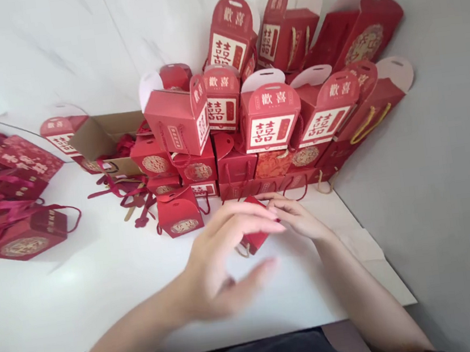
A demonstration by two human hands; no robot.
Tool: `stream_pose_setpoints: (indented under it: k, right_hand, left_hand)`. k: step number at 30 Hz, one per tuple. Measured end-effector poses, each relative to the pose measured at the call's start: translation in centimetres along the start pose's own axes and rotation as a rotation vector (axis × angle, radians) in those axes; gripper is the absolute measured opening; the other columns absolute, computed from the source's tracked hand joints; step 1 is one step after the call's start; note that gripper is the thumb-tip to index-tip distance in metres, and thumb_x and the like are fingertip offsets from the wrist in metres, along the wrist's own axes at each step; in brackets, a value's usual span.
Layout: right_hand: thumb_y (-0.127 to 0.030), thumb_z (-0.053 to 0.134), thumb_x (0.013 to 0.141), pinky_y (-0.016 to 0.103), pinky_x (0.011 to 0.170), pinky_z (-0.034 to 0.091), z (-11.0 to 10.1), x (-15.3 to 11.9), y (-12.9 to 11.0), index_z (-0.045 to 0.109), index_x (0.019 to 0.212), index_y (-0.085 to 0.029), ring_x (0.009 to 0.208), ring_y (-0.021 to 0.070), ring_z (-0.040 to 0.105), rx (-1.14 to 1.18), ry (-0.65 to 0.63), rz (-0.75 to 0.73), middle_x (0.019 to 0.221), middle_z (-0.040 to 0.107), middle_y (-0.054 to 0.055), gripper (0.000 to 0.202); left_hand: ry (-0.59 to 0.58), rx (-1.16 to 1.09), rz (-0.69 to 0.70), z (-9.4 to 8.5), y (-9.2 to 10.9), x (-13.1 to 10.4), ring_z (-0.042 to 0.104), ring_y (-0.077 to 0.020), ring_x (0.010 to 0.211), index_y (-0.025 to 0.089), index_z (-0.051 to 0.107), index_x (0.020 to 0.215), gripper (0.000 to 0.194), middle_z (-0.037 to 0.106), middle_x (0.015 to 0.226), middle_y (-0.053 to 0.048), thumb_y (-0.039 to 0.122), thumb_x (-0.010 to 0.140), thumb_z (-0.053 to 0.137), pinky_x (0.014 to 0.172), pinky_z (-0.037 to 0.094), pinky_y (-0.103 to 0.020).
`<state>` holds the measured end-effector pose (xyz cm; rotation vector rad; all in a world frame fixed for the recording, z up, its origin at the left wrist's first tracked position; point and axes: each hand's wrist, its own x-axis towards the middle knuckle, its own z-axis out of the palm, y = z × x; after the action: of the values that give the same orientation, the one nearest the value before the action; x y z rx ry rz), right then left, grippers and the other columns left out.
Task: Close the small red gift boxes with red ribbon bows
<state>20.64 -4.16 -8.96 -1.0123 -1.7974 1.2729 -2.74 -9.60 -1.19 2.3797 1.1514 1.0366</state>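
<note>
A small red box (255,241) with a beige cord handle stands on the white table (118,304), partly hidden by both hands. My left hand (228,262) is raised in front of it, thumb and fingers apart with a gap between them, slightly blurred. On the box's right side, my right hand (295,214) rests its fingertips near the top edge, the fingers loosely spread. Just behind and to the left is another red box (179,212) with a round gold emblem.
Stacked red gift boxes (273,117) fill the back against the marble wall. An open cardboard box (115,128) holds red items, with ribbons (134,194) before it. Ribboned boxes (23,230) stand at left. A grey wall (439,162) bounds the right.
</note>
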Motion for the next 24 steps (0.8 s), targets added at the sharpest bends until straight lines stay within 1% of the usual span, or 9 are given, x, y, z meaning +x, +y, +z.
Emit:
stream_pose_setpoints:
  k: [2, 4, 6, 8, 14, 17, 19, 21, 24]
  right_hand:
    - [-0.046, 0.056, 0.090, 0.040, 0.107, 0.034, -0.2, 0.1, 0.0, 0.066, 0.078, -0.021, 0.124, 0.0251, 0.051, 0.027, 0.000, -0.016, 0.134, 0.053, 0.007, 0.029]
    - [-0.046, 0.058, 0.089, 0.041, 0.106, 0.036, -0.3, 0.1, 0.2, 0.065, 0.074, -0.020, 0.122, 0.0248, 0.052, 0.050, 0.004, -0.023, 0.134, 0.054, 0.007, 0.031]
    - [-0.048, 0.057, 0.089, 0.042, 0.105, 0.037, -0.4, 0.2, 0.3, 0.063, 0.070, -0.019, 0.122, 0.0246, 0.053, 0.061, 0.008, -0.019, 0.134, 0.054, 0.007, 0.035]
    - [-0.048, 0.056, 0.089, 0.042, 0.104, 0.038, -0.4, 0.3, 0.3, 0.063, 0.069, -0.019, 0.121, 0.0242, 0.053, 0.067, 0.015, -0.021, 0.134, 0.055, 0.007, 0.037]
    - [-0.047, 0.057, 0.089, 0.040, 0.104, 0.037, -0.2, 0.6, 0.2, 0.065, 0.073, -0.019, 0.120, 0.0227, 0.053, 0.061, 0.048, -0.041, 0.133, 0.054, 0.007, 0.033]
    - [-0.047, 0.058, 0.088, 0.041, 0.106, 0.036, -0.2, 0.7, 0.3, 0.066, 0.074, -0.020, 0.123, 0.0233, 0.051, 0.042, 0.052, -0.029, 0.137, 0.052, 0.007, 0.032]
    - [-0.046, 0.060, 0.087, 0.040, 0.108, 0.034, -0.3, 0.7, 0.3, 0.067, 0.074, -0.020, 0.126, 0.0237, 0.050, 0.037, 0.048, -0.023, 0.138, 0.050, 0.007, 0.030]
    - [-0.046, 0.060, 0.087, 0.041, 0.108, 0.034, -0.2, 0.8, 0.3, 0.067, 0.074, -0.020, 0.126, 0.0239, 0.050, 0.055, 0.045, -0.012, 0.139, 0.050, 0.008, 0.030]
    - [-0.045, 0.059, 0.088, 0.041, 0.105, 0.037, 0.0, 1.1, 0.3, 0.063, 0.071, -0.019, 0.126, 0.0240, 0.050, 0.096, 0.052, -0.001, 0.137, 0.051, 0.009, 0.032]
  left_hand:
    - [-0.054, 0.039, 0.048, 1.4, -1.2, -0.3, 0.062, -0.0216, 0.090, 0.023, 0.069, 0.092, 0.018, 0.067, 0.096, -0.007, 0.038, 0.084, 0.064, 0.083, 0.051, -0.038]
    - [-0.088, 0.146, 0.048, 2.9, -2.7, -0.5, 0.061, -0.0215, 0.089, 0.021, 0.067, 0.091, 0.019, 0.067, 0.093, -0.006, 0.038, 0.085, 0.063, 0.085, 0.049, -0.039]
    - [-0.083, 0.231, 0.006, 4.1, -3.9, -0.8, 0.061, -0.0217, 0.089, 0.020, 0.066, 0.095, 0.023, 0.065, 0.094, -0.007, 0.041, 0.085, 0.062, 0.084, 0.048, -0.038]
    - [-0.054, 0.272, -0.012, 4.8, -4.6, -0.9, 0.060, -0.0213, 0.089, 0.020, 0.066, 0.097, 0.023, 0.064, 0.094, -0.007, 0.039, 0.088, 0.059, 0.083, 0.048, -0.036]
    - [0.001, 0.397, 0.057, 4.7, -5.0, -0.3, 0.058, -0.0191, 0.084, 0.019, 0.069, 0.098, 0.020, 0.065, 0.089, -0.006, 0.031, 0.091, 0.056, 0.079, 0.048, -0.032]
    - [-0.022, 0.504, 0.115, 4.4, -4.9, 0.4, 0.056, -0.0198, 0.081, 0.020, 0.071, 0.093, 0.019, 0.066, 0.085, -0.006, 0.024, 0.092, 0.052, 0.072, 0.046, -0.033]
    - [-0.054, 0.523, 0.117, 4.3, -4.9, 0.9, 0.056, -0.0202, 0.080, 0.018, 0.069, 0.089, 0.022, 0.065, 0.085, -0.007, 0.021, 0.093, 0.047, 0.070, 0.044, -0.033]
    - [-0.095, 0.445, 0.039, 4.2, -4.8, 1.3, 0.057, -0.0195, 0.082, 0.018, 0.066, 0.089, 0.023, 0.064, 0.088, -0.007, 0.022, 0.095, 0.044, 0.068, 0.043, -0.031]
    - [-0.179, 0.221, -0.163, 4.0, -4.8, 1.9, 0.058, -0.0173, 0.079, 0.019, 0.061, 0.091, 0.023, 0.064, 0.089, -0.004, 0.030, 0.097, 0.041, 0.065, 0.042, -0.027]
